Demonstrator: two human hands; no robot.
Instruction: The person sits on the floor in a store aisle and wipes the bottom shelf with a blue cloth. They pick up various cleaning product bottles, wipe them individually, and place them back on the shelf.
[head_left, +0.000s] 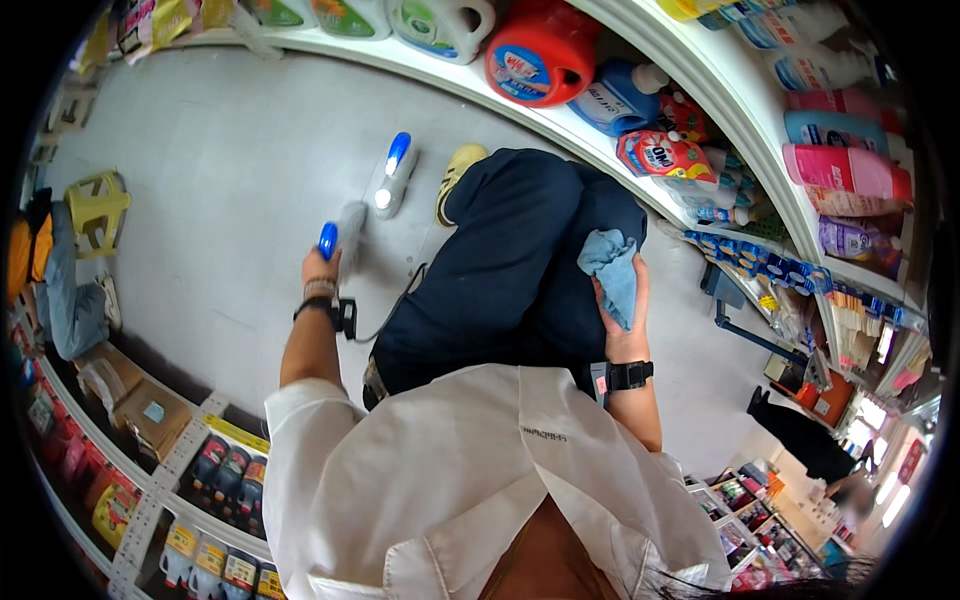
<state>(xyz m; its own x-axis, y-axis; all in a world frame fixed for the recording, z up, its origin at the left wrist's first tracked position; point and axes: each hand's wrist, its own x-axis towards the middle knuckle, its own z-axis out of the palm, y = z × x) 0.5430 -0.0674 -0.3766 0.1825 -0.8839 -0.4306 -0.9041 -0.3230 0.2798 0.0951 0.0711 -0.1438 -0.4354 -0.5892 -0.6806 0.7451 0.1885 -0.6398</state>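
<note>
My left hand (321, 268) is closed at the blue cap (328, 240) of a pale bottle (352, 231). That bottle's body is blurred, so whether it touches the floor is unclear. Just beyond it, a second pale bottle (393, 184) with a blue top appears to stand on the grey floor, with a bright glare on its side. In my right hand (640, 300) is a crumpled light-blue cloth (611, 271), held over my dark-trousered right knee. The palm is partly covered by the cloth.
A white shelf edge (480, 79) curves ahead, bearing a red detergent jug (536, 60), a blue bottle (616, 97) and pouches. At left are a yellow-green stool (97, 214) and a person's jeans-clad leg (67, 292). Cardboard boxes (150, 412) and shelved bottles (229, 472) lie behind left. Another person (806, 439) is far right.
</note>
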